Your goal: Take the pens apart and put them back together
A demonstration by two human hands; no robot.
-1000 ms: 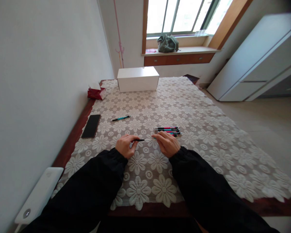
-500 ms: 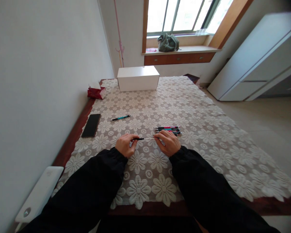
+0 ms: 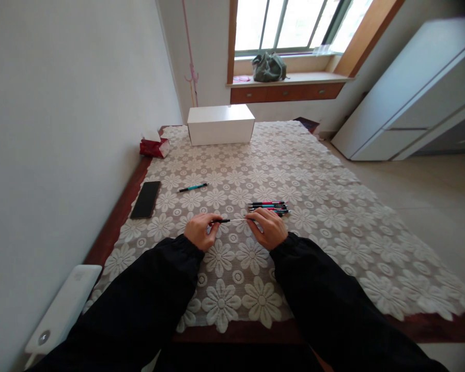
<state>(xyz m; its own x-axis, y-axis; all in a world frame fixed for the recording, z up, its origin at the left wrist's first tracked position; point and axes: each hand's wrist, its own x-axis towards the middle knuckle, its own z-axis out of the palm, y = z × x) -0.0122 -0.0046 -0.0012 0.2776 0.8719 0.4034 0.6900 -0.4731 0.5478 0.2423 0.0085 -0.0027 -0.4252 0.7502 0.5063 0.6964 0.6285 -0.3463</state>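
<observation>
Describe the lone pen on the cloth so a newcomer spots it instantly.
Start at the white box at the far end of the lace tablecloth. Come toward the camera to the black phone at the cloth's left edge. Just right of it lies the teal-and-black pen, alone, apart from the bundle of pens.

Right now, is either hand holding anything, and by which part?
Both hold one pen above the tablecloth: the left hand pinches its black end, the right hand the thin pale end.
</observation>
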